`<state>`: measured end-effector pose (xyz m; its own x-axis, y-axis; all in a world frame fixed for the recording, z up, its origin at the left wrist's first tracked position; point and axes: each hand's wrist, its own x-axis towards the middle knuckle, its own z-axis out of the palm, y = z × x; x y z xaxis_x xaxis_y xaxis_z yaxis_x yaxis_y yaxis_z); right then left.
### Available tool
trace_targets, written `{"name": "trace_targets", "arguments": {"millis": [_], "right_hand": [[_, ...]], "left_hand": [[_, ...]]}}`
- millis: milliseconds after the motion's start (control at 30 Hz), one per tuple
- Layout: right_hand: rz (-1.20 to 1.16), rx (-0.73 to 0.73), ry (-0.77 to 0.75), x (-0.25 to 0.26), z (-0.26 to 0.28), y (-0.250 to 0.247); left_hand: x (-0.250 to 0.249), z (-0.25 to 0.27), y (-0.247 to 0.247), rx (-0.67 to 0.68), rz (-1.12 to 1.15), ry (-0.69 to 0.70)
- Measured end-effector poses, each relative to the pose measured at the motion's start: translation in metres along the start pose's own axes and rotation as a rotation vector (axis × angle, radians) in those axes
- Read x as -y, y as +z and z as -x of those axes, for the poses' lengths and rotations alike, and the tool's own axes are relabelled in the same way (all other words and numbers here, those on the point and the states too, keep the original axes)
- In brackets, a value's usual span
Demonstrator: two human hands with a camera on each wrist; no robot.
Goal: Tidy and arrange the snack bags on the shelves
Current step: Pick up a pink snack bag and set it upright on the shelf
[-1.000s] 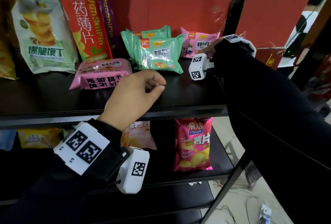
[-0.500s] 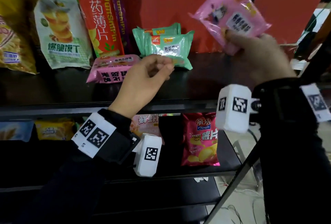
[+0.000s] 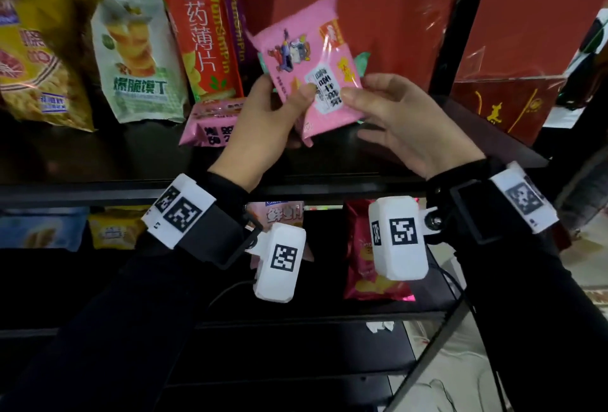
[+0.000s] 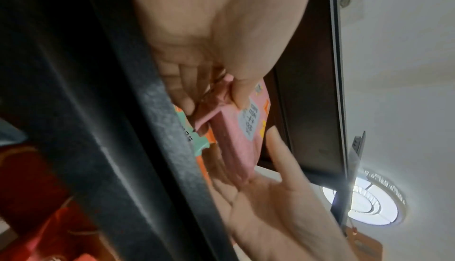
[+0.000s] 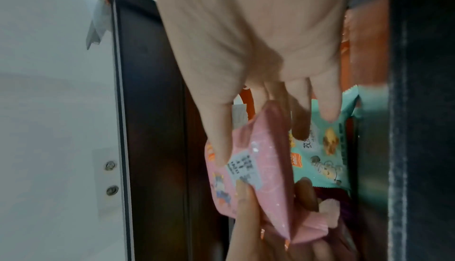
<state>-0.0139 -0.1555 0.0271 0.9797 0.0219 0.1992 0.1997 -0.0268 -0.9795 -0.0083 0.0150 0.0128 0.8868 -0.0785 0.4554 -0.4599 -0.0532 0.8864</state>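
Two black-sleeved arms reach forward, a white tagged camera block strapped at each wrist. The left hand [image 3: 260,125] and right hand [image 3: 404,122] meet above the front of a black shelf [image 3: 98,161], together holding a tilted pink snack bag [image 3: 312,59] in the air; each thumb presses on its white label with fingers curled behind. Behind it, a second pink bag [image 3: 210,122] lies flat on the shelf, green bags [image 5: 327,148] just behind. Tall pale and orange bags stand further back against a red panel [image 3: 378,16].
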Motion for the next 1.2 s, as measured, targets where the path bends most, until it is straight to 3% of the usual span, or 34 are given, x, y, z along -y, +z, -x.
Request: {"name": "trace_targets", "arguments": {"millis": [133, 367, 533, 833, 1200], "right_hand": [[0.168, 0.095, -0.085, -0.002, 0.005, 0.01], [0.144, 0.073, -0.118, -0.012, 0.007, 0.015], [0.009, 0.075, -0.099, -0.008, 0.006, 0.01], [0.013, 0.093, -0.117, -0.004, 0.007, 0.006], [0.106, 0.109, -0.114, -0.001, 0.003, 0.003]], "left_hand": [[0.005, 0.0, -0.001, 0.029, -0.098, 0.047], [0.01, -0.005, -0.001, -0.009, -0.168, 0.076], [0.004, -0.003, -0.007, 0.103, -0.254, 0.093], [-0.005, -0.007, -0.018, 0.336, -0.27, -0.02], [-0.005, -0.013, -0.013, 0.32, -0.221, -0.058]]}}
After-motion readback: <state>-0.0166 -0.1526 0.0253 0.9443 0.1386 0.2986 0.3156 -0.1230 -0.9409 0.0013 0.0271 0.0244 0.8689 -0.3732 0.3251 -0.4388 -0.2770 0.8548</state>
